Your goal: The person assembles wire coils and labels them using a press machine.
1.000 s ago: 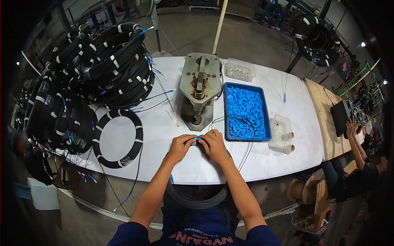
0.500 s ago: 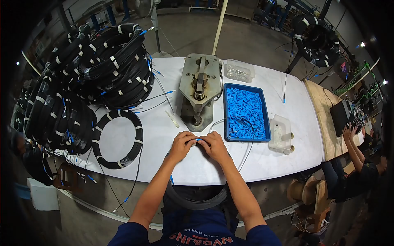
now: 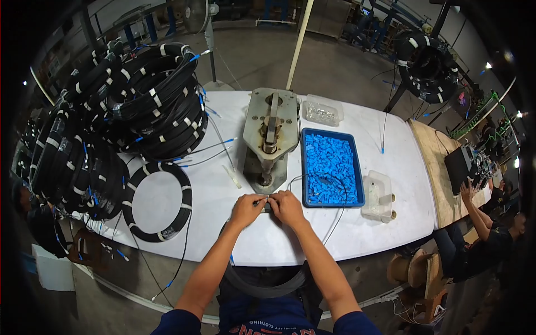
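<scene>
Both my hands meet at the foot of the metal press (image 3: 272, 120). My left hand (image 3: 246, 211) is closed in a pinch, with a short dark piece of cable (image 3: 256, 202) showing at its fingertips. My right hand (image 3: 287, 209) pinches right beside it, and a small pale tip shows between the two hands; the fingers hide its details. A thin black cable (image 3: 345, 192) rises from behind my right hand and loops over the blue bin (image 3: 361, 202), which holds many small blue plastic pieces (image 3: 330, 167). A coil of black cable (image 3: 268, 289) hangs at my lap.
Stacked black cable coils (image 3: 162, 120) fill the table's left side, with one flat coil (image 3: 129, 207) nearer. Clear plastic boxes (image 3: 322, 111) stand behind and right of the bin. A co-worker's hands (image 3: 468, 192) are at a machine on the far right.
The view has tilted, so the table sits lower in the picture. My fingers have shifted slightly: the blue bit seen between them before is hidden, and a pale tip shows.
</scene>
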The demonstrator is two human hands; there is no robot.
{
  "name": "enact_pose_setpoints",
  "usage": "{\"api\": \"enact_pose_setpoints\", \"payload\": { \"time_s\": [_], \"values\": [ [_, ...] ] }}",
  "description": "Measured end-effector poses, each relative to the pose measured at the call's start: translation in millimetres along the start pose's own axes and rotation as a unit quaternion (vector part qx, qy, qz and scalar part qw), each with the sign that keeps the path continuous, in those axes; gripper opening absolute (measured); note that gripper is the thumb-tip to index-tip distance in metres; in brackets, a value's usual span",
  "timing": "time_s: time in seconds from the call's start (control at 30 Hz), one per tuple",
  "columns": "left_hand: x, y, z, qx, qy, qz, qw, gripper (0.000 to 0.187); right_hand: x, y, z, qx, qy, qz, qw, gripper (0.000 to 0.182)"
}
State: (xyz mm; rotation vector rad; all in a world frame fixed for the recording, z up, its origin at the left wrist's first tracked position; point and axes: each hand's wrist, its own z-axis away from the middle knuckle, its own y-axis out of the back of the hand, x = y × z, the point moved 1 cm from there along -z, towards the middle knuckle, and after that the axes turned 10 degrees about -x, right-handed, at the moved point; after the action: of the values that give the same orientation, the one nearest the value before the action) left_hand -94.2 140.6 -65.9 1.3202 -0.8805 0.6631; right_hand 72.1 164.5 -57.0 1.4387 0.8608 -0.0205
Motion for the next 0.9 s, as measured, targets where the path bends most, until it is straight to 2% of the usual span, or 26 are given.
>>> {"api": "enact_pose_setpoints", "payload": {
  "time_s": [0.07,0.13,0.17,0.23,0.33,0.43,0.5,0.57,0.63,0.77,0.9],
  "values": [
    [7,2,2,-0.024,0.018,0.002,1.000,0.023,6,-4,-6,-0.037,-0.048,-0.026,0.998,0.022],
    [10,3,3,-0.047,0.036,-0.072,0.996,0.026,4,-4,-13,-0.074,-0.130,-0.028,0.988,0.025],
    [8,3,3,-0.064,0.040,-0.070,0.995,0.028,2,-4,-17,-0.073,-0.127,-0.028,0.989,0.025],
    [5,1,2,-0.071,0.044,-0.060,0.995,0.028,-6,0,-26,-0.133,-0.175,0.032,0.975,0.027],
    [-2,-3,2,-0.060,0.020,-0.073,0.995,0.029,-12,-7,-36,-0.146,-0.213,0.082,0.963,0.029],
    [-10,-5,2,-0.012,-0.007,-0.126,0.992,0.030,-15,-13,-48,-0.147,-0.208,0.105,0.961,0.028],
    [-12,-7,-1,-0.040,0.039,-0.111,0.992,0.029,-19,-13,-50,-0.149,-0.207,0.116,0.960,0.028],
    [-10,-6,-3,-0.047,0.047,-0.107,0.992,0.028,-25,-8,-51,-0.176,-0.207,0.130,0.954,0.026],
    [-13,-3,-3,-0.057,0.054,-0.108,0.991,0.027,-23,-13,-51,-0.159,-0.206,0.116,0.959,0.024],
    [-30,-8,-8,-0.068,0.035,-0.058,0.995,0.025,-24,-18,-49,-0.129,-0.202,0.108,0.965,0.022],
    [-23,-2,-7,-0.068,0.028,0.003,0.997,0.023,-28,-22,-49,-0.116,-0.206,0.101,0.967,0.022]
  ]
}}
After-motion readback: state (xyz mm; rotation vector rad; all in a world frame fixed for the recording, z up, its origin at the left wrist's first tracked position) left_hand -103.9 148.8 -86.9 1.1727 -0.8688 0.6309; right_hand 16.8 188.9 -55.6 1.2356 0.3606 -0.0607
